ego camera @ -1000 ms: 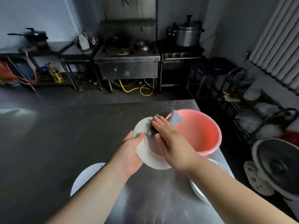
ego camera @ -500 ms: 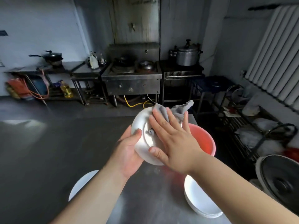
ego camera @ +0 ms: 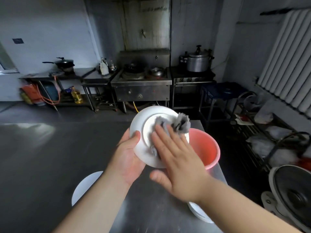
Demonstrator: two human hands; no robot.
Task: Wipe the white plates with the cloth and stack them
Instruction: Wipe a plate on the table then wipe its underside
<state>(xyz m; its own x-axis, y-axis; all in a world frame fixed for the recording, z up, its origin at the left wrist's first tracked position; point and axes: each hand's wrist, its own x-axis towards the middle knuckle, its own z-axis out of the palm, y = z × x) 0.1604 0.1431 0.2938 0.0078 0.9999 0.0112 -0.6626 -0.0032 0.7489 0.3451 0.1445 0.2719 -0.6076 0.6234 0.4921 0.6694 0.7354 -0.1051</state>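
My left hand (ego camera: 127, 155) grips a white plate (ego camera: 143, 121) by its lower left rim, thumb on the face toward me, and holds it tilted up above the steel table (ego camera: 42, 157). That face shows a raised ring, like the plate's underside. My right hand (ego camera: 176, 158) lies flat with straight fingers and presses a grey cloth (ego camera: 178, 123) against the plate; a bunch of cloth sticks out past the fingertips. Another white plate (ego camera: 84, 185) lies on the table under my left forearm. A stack of white plates (ego camera: 200, 214) sits at the table's right edge, partly hidden by my right arm.
A pink plastic basin (ego camera: 208, 148) stands on the table just right of the held plate. Beyond the table are a steel stove (ego camera: 143, 84), a pressure cooker (ego camera: 196, 61) and side tables. A wire rack (ego camera: 262, 132) and a floor fan (ego camera: 292, 192) stand at the right.
The held plate has risen and tilted more toward me. My right hand has slid down and right across it with the cloth. The view has tipped upward.
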